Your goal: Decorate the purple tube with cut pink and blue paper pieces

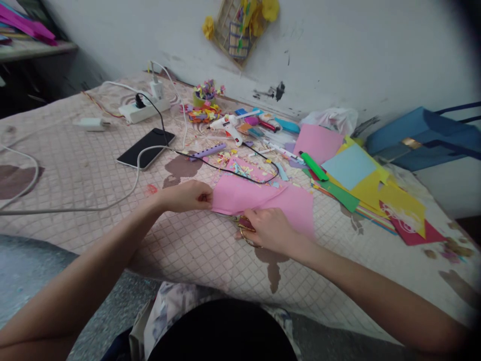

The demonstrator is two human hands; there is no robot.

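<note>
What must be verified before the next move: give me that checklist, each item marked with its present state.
1. Left hand pinching the left end of the pink paper: ok.
2. Right hand gripping the scissors by the handles: ok.
3. Paper edge lying between the blades: cannot tell; they are partly hidden.
4. Black cord clear of the blades: ok, it loops behind them.
5. Area behind the paper free of paper scraps: not ok, they are scattered there.
6. Glue gun cool: cannot tell.
</note>
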